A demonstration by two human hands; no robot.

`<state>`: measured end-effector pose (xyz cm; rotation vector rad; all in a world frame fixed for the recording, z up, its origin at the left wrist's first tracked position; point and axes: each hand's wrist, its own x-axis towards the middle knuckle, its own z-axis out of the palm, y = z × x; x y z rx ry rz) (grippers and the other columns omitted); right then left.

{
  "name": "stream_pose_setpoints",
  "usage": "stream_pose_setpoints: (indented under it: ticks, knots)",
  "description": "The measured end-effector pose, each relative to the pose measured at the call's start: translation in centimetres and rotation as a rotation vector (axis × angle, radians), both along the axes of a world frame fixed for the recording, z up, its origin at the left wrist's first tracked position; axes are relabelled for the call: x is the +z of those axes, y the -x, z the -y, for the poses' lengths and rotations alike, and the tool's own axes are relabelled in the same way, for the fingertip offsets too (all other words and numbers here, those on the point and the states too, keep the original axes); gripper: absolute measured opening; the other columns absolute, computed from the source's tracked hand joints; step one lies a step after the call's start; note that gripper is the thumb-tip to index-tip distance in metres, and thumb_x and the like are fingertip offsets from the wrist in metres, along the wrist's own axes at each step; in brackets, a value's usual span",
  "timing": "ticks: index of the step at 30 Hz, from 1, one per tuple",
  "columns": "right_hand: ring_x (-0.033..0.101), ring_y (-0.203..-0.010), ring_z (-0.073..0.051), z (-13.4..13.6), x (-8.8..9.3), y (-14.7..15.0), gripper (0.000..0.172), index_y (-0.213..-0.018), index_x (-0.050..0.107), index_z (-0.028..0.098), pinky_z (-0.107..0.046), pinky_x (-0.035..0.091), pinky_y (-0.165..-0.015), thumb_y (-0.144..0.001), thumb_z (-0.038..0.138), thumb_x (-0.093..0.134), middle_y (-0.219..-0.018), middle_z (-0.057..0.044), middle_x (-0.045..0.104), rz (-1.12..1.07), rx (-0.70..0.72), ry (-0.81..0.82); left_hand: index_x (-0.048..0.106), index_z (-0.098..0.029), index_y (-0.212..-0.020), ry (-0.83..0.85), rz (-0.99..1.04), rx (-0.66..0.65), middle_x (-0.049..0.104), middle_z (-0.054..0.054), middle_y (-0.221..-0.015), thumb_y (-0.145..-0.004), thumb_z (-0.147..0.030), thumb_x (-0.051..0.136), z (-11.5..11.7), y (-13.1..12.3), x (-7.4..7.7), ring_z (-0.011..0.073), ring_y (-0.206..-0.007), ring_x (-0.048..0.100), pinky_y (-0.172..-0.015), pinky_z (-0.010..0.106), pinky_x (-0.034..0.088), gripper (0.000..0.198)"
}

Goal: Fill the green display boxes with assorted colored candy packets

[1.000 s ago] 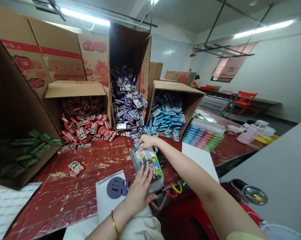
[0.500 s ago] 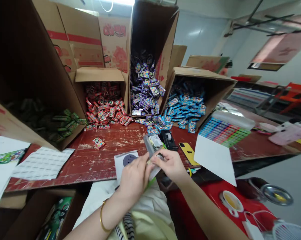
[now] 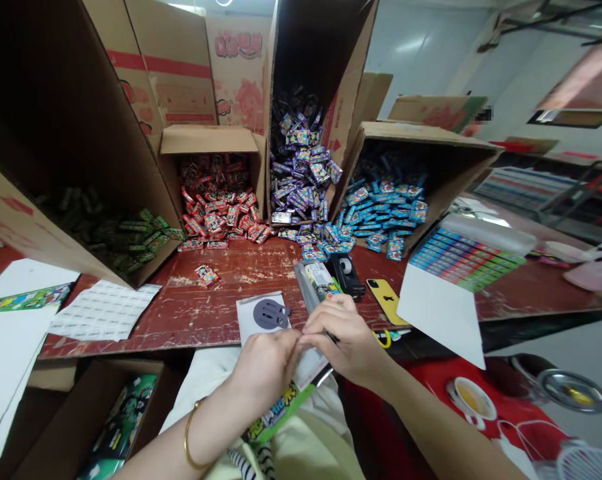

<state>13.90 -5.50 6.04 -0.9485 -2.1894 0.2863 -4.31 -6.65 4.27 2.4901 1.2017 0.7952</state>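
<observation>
My left hand and my right hand meet near the table's front edge, fingertips pinched together. Whatever lies between the fingers is too small or hidden to make out. Beneath them is a clear plastic bag with a green printed end, lying over my lap. A white sheet with a dark round disc is just beyond my left hand. Past my right hand are a grey tray with a printed packet and a black tape dispenser.
Open cartons hold green, red, purple and blue packets. A yellow phone, a white sheet and a display box lie right. A cup stands on a red surface.
The view has shifted, so the table's things appear displaced. The dark disc and the bag's green print show more beneath my hands, which stay together.
</observation>
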Motion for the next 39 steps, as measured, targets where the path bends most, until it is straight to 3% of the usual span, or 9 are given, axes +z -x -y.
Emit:
stream_pose_setpoints:
  ticks: [4,8,13,15,17,23,27,34,39]
  knots:
    - [0.064,-0.068,-0.015,-1.6,-0.1,-2.2,0.017,-0.064,0.065,0.023,-0.039,0.031,-0.093,-0.080,0.026,0.065,-0.068,0.002,0.070,-0.074,-0.118,0.005,0.060,-0.019,-0.061,0.046,0.010,0.005,0.063,0.003,-0.048,-0.093,-0.038,0.040,0.0,1.7,0.6,0.0142,-0.037,0.055,-0.041,0.023,0.036,0.042]
    - [0.063,-0.063,-0.016,-2.9,1.9,-3.0,0.022,-0.061,0.065,0.024,-0.042,0.030,-0.096,-0.081,0.032,0.061,-0.064,0.002,0.069,-0.123,-0.198,0.007,0.063,-0.018,-0.068,0.115,0.036,0.025,0.067,0.004,-0.056,-0.095,-0.039,0.037,0.0,4.4,-0.7,0.0149,-0.046,0.060,-0.047,0.023,0.038,0.043]
    - [0.063,-0.069,-0.015,-3.2,3.6,0.1,0.021,-0.060,0.065,0.026,-0.042,0.032,-0.098,-0.080,0.031,0.063,-0.066,0.003,0.068,-0.067,0.022,0.044,0.063,-0.019,-0.067,0.215,0.076,-0.025,0.062,0.001,-0.054,-0.090,-0.038,0.047,-1.4,3.5,-1.6,0.0134,-0.049,0.055,-0.050,0.023,0.035,0.035]
    - [0.064,-0.082,-0.019,-3.0,2.8,1.1,0.009,-0.069,0.068,0.026,-0.042,0.035,-0.098,-0.075,0.033,0.070,-0.077,0.000,0.070,-0.125,-0.019,0.094,0.062,-0.018,-0.065,0.192,0.200,0.017,0.058,-0.001,-0.053,-0.089,-0.038,0.048,-2.1,2.5,-1.3,0.0114,-0.048,0.050,-0.049,0.022,0.033,0.034]
    - [0.063,-0.090,-0.022,-2.8,1.5,1.4,0.020,-0.082,0.069,0.025,-0.041,0.043,-0.090,-0.068,0.037,0.076,-0.088,-0.005,0.070,-0.303,-0.178,0.182,0.060,-0.017,-0.063,0.162,0.333,0.128,0.053,-0.003,-0.053,-0.090,-0.036,0.047,-2.5,2.0,-1.1,0.0098,-0.048,0.045,-0.049,0.021,0.031,0.036]
    - [0.058,-0.057,-0.014,-3.2,-1.5,1.9,0.038,-0.064,0.062,0.017,-0.027,0.048,-0.055,-0.060,0.051,0.077,-0.062,-0.003,0.064,-0.770,-0.179,0.748,0.052,-0.015,-0.054,0.311,0.632,0.282,0.037,-0.005,-0.052,-0.086,-0.044,0.050,-2.2,1.9,-2.3,0.0087,-0.050,0.034,-0.048,0.020,0.029,0.043]
    - [0.050,-0.046,-0.010,-2.9,-2.7,4.3,0.044,-0.053,0.056,0.018,-0.023,0.042,-0.046,-0.048,0.053,0.082,-0.050,0.001,0.058,-0.885,-0.222,0.769,0.063,-0.013,-0.060,0.424,0.789,0.388,0.044,-0.003,-0.050,-0.077,-0.058,0.053,-2.1,2.0,-1.6,0.0088,-0.046,0.034,-0.043,0.020,0.032,0.049]
    - [0.053,-0.049,-0.012,1.2,-8.5,7.6,0.051,-0.049,0.052,0.018,-0.024,0.041,-0.045,-0.045,0.060,0.079,-0.051,0.000,0.059,-0.686,-0.030,1.040,0.066,-0.014,-0.067,0.442,0.838,0.588,0.064,0.001,-0.060,-0.066,-0.056,0.066,-3.5,5.7,-1.0,0.0144,-0.053,0.053,-0.049,0.022,0.044,0.042]
    - [0.061,-0.073,-0.018,0.5,-6.9,7.9,0.048,-0.090,0.063,0.019,-0.029,0.049,-0.070,-0.071,0.063,0.064,-0.077,-0.005,0.066,-0.748,-0.192,0.763,0.060,-0.018,-0.073,0.215,0.540,0.525,0.060,-0.001,-0.061,-0.077,-0.051,0.057,-2.7,4.0,-2.7,0.0153,-0.053,0.054,-0.052,0.023,0.044,0.034]
